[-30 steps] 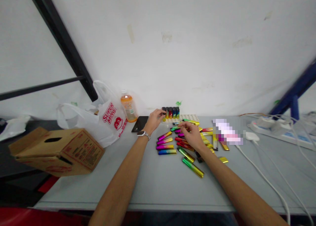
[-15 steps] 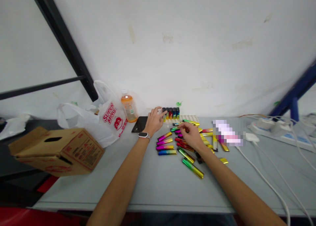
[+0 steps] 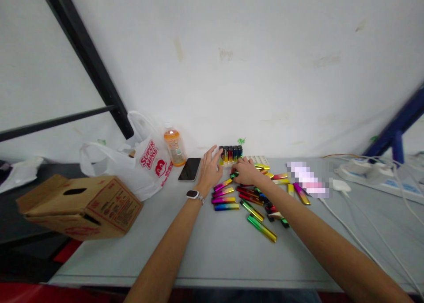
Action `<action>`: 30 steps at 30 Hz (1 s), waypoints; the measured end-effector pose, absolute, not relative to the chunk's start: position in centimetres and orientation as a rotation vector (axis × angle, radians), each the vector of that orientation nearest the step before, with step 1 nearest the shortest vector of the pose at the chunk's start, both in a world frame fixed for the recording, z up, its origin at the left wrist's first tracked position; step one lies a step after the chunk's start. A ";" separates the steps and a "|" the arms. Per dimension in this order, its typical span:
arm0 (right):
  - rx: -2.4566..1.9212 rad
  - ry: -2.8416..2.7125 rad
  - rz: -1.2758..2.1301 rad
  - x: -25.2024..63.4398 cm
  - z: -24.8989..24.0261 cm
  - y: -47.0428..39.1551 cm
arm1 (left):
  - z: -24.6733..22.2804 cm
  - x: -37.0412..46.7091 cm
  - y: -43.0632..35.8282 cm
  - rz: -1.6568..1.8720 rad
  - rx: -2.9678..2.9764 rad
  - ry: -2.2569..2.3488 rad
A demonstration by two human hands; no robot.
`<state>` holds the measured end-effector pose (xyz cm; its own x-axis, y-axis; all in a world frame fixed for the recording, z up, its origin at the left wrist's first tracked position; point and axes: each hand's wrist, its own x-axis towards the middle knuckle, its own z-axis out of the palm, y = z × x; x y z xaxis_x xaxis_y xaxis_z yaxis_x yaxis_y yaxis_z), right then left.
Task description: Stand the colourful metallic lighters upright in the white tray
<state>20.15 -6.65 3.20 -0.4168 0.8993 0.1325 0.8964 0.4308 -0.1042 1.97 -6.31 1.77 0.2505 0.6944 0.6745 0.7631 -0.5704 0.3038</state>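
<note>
Shiny two-tone lighters with black tops stand in an upright row (image 3: 232, 153) at the left end of a pale holed tray (image 3: 260, 160). My left hand (image 3: 211, 170) is beside the row's left end, fingers stretched out and apart, holding nothing visible. Just in front of the tray my right hand (image 3: 247, 171) has its fingers curled down on a green lighter (image 3: 234, 175), whose dark end peeks out at the fingertips; the rest is hidden. Loose lighters lie below: a blue-and-gold one (image 3: 227, 207), a green-gold one (image 3: 262, 229), red ones (image 3: 251, 195) and several more, partly under my right forearm.
A dark phone (image 3: 190, 169), an orange drink bottle (image 3: 175, 146), a white plastic bag (image 3: 145, 175) and a cardboard box (image 3: 82, 206) stand left. To the right lie a blurred-out charging device (image 3: 306, 179), a white plug (image 3: 341, 186), cables and a power strip (image 3: 380, 177).
My right hand has moved slightly up and left toward the tray, its fingers now lowered among the lighters. My left hand has drawn back a little from the upright row, its fingers straighter.
</note>
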 end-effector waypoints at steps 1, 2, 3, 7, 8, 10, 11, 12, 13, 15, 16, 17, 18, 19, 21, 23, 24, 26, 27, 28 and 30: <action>-1.577 -2.512 0.013 20.2 3.2 -6.4 | 1.8 2.3 -7.0 -1.308 -2.394 -1.401; -1.553 -2.505 0.002 20.2 3.2 -6.3 | 1.9 2.6 -7.6 -1.382 -2.382 -1.389; -1.517 -2.490 -0.004 20.3 3.1 -6.2 | 1.9 2.9 -8.2 -1.447 -2.377 -1.390; -1.268 -2.257 0.106 21.0 2.8 -6.7 | 1.5 3.3 -9.6 -1.679 -2.328 -1.435; -1.192 -2.139 0.176 21.0 2.7 -7.2 | 1.3 3.2 -9.8 -1.730 -2.319 -1.440; -1.059 -1.866 0.354 21.0 2.5 -8.5 | 1.0 3.2 -10.0 -1.819 -2.313 -1.442; -1.002 -1.725 0.459 20.8 2.4 -9.2 | 0.9 3.2 -10.1 -1.851 -2.318 -1.441; -0.961 -1.596 0.569 20.6 2.3 -10.0 | 0.8 3.3 -10.2 -1.872 -2.332 -1.435; -0.922 -1.469 0.688 20.4 2.2 -10.7 | 0.7 3.5 -10.4 -1.879 -2.354 -1.426; -0.880 -1.257 0.895 19.9 2.2 -11.8 | 0.6 3.8 -10.6 -1.864 -2.410 -1.405; -0.870 -1.167 0.987 19.7 2.3 -12.2 | 0.5 4.0 -10.7 -1.849 -2.439 -1.399; -0.866 -1.093 1.074 19.6 2.3 -12.5 | 0.5 4.2 -10.8 -1.832 -2.468 -1.396; -0.865 -1.035 1.160 19.5 2.3 -12.6 | 0.5 4.4 -10.9 -1.815 -2.495 -1.396; -0.862 -0.992 1.241 19.5 2.3 -12.7 | 0.4 4.5 -11.0 -1.796 -2.520 -1.397; -0.858 -0.948 1.373 19.4 2.2 -12.7 | 0.3 4.6 -11.1 -1.748 -2.570 -1.400; -0.866 -0.918 1.426 19.4 2.0 -12.7 | 0.2 4.6 -11.1 -1.701 -2.613 -1.406; -0.873 -0.901 1.432 19.3 1.9 -12.7 | 0.2 4.6 -11.1 -1.683 -2.632 -1.407; -0.889 -0.873 1.427 19.2 1.7 -12.8 | 0.2 4.6 -11.1 -1.666 -2.665 -1.396; -0.897 -0.867 1.419 19.2 1.6 -12.8 | 0.2 4.6 -11.1 -1.663 -2.677 -1.384; -0.907 -0.868 1.408 19.1 1.6 -12.8 | 0.2 4.6 -11.1 -1.660 -2.686 -1.373; -0.941 -0.876 1.370 19.0 1.6 -12.8 | 0.3 4.7 -11.1 -1.657 -2.699 -1.361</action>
